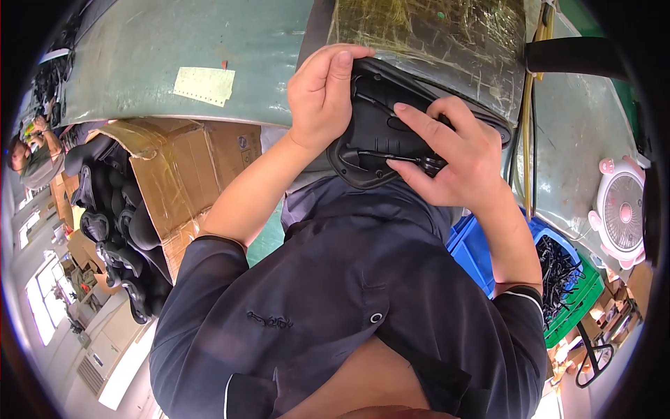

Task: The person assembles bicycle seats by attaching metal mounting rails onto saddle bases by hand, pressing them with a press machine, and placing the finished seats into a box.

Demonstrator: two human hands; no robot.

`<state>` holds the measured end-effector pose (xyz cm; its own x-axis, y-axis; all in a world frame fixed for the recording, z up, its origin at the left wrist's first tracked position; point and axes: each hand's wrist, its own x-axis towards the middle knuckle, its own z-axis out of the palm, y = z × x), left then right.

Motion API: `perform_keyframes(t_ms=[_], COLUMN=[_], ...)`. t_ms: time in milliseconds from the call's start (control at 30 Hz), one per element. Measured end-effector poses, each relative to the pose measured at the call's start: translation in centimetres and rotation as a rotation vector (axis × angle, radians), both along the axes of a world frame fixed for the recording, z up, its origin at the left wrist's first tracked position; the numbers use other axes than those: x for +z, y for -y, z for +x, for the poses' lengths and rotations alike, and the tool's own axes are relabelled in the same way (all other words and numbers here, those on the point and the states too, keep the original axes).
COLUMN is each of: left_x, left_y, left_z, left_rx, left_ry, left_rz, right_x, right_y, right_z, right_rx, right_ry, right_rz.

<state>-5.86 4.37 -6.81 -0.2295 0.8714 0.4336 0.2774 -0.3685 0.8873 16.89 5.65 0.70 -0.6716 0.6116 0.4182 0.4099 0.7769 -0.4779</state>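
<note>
A black moulded part, saddle-shaped with ribs and small screw-like dots, rests at the table's near edge, close to my body. My left hand grips its left end, fingers over the far rim and thumb on top. Over the right half of the part lies my right hand, with index finger and thumb spread apart along it. A thin black strip runs across the part to my thumb, and its thicker end is tucked under my curled fingers. Another dark strip lies near my index fingertip.
A cardboard box beside several black saddle-like pieces stands left. At right are a blue bin with black strips, a green crate and a white-pink fan. Taped sheeting covers the table ahead. A person is far left.
</note>
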Motion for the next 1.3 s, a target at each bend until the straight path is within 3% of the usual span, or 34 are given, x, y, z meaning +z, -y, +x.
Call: perform_keyframes(t_ms=[600,1000,1167,1267,1300], left_x=[-0.2,0.4,5.2,5.9,6.2], left_y=[-0.5,-0.3,-1.2,-2.4,-2.6], left_z=[0.6,-0.3,-0.7,0.2,1.1], left_rx=[0.042,-0.074,-0.416,-0.215,-0.123], left_ry=[0.064,-0.153,-0.65,-0.803,-0.811], left_rz=[0.037,-0.011,0.393,0.461,0.426], right_x=[0.3,0.2,4.2,6.7,6.7], right_y=[-1.3,-3.1,-5.1,-7.2,-7.4], right_z=[0.7,0.3,1.7,2.4,2.7], right_rx=[0.121,0.206,0.372,0.327,0.152], right_ry=[0.047,-0.002,0.147,0.134,0.097], right_rz=[-0.142,-0.07,-0.015,0.115,0.216])
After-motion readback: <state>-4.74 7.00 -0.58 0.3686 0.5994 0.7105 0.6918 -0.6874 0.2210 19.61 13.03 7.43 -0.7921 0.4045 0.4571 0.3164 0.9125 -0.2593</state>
